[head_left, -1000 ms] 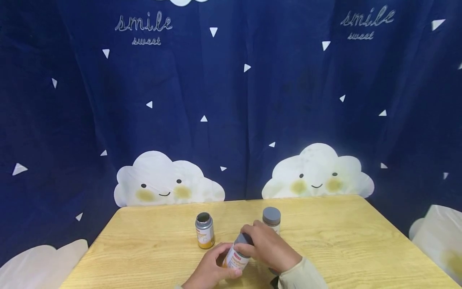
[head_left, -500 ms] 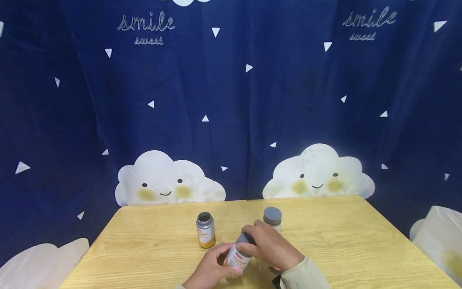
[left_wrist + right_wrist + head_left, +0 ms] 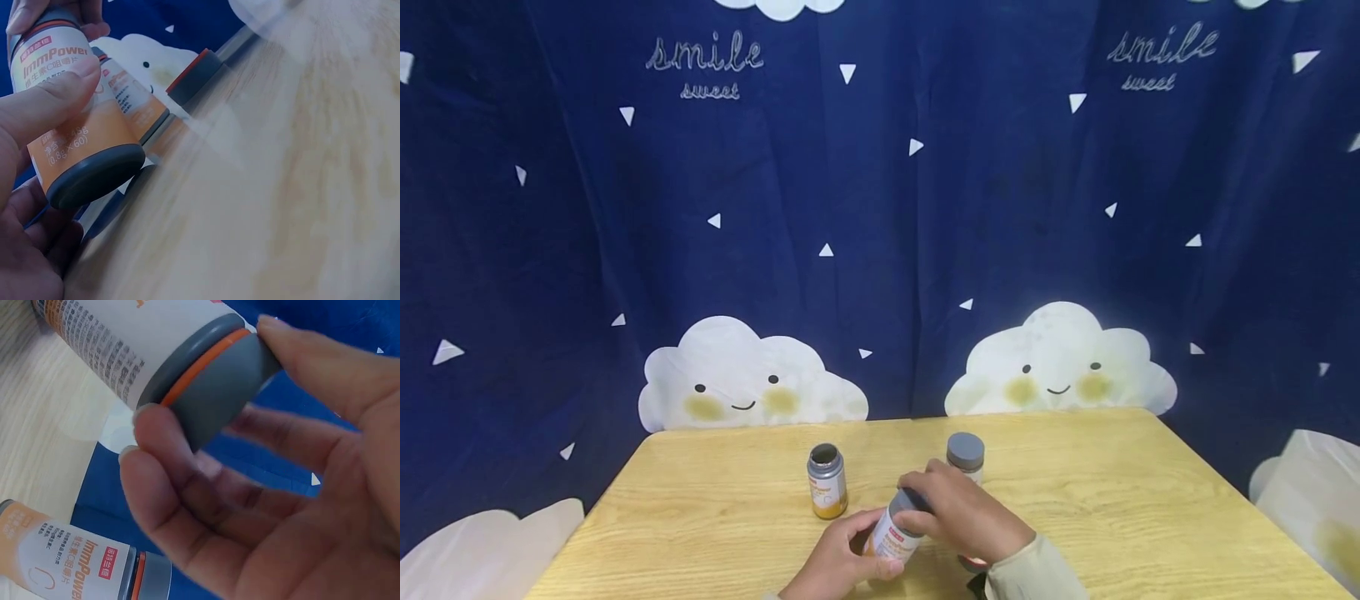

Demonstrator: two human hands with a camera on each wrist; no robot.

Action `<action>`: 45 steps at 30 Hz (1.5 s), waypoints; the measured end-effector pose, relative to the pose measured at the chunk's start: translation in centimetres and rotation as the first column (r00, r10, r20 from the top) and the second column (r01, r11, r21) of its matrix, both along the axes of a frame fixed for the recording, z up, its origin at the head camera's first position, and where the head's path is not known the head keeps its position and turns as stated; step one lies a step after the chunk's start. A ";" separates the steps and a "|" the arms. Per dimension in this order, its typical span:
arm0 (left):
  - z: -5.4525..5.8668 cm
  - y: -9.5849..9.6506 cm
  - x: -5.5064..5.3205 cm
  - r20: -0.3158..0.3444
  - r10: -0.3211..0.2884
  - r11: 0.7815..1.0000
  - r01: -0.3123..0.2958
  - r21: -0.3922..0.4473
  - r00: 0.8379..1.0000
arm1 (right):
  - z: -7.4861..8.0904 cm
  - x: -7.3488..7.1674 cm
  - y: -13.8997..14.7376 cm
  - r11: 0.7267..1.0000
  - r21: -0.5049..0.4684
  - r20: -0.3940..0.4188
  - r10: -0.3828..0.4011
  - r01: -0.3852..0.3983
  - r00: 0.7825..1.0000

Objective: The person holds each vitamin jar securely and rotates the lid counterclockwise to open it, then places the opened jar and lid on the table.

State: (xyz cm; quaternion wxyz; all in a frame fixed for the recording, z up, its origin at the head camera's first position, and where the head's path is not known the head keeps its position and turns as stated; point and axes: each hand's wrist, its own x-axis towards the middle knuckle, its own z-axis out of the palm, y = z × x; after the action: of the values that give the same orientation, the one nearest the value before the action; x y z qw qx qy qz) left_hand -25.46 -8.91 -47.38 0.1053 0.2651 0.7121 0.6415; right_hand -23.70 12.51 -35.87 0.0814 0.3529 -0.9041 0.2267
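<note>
My left hand [image 3: 842, 558] grips the body of a white-and-orange vitamin tablet bottle [image 3: 94, 134], thumb across its label. The bottle leans to the right near the front of the table. From above, my right hand [image 3: 966, 512] pinches its grey cap [image 3: 219, 394] with thumb and fingers. A thin orange ring shows between cap and bottle neck in the right wrist view. To the left, a similar bottle [image 3: 827, 487] stands upright with its mouth uncovered. A third bottle, topped by a grey cap [image 3: 966, 451], stands behind my right hand, partly hidden by it.
A loose grey cap with an orange underside [image 3: 197, 76] lies on the wooden table [image 3: 715, 517]; my right wrist partly covers it in the head view. Beyond the table's back edge hangs a dark blue curtain [image 3: 880, 192] with clouds and triangles.
Both hands keep their hold on the tilted bottle and its cap, in nearly the same place. The head view has shifted slightly.
</note>
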 end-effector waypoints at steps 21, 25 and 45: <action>-0.2 0.0 -0.4 0.054 -0.077 0.997 0.075 0.026 0.996 | 0.3 0.2 0.5 0.998 -0.014 0.078 -0.059 0.060 0.995; -0.3 -0.1 -0.4 0.063 -0.083 0.996 0.082 0.021 0.995 | 0.3 0.2 0.4 0.988 -0.049 0.079 -0.139 0.143 0.987; -0.5 -0.1 -0.5 0.032 -0.086 0.996 0.086 0.002 0.996 | -0.1 0.5 -0.5 0.957 -0.085 -0.002 -0.280 0.279 0.960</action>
State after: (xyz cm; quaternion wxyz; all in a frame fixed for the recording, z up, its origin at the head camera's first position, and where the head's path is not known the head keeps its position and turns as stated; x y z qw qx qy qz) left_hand -25.97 -9.00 -47.86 0.1444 0.2853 0.6979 0.6408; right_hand -23.21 11.99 -35.96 0.1334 0.2193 -0.9341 0.2481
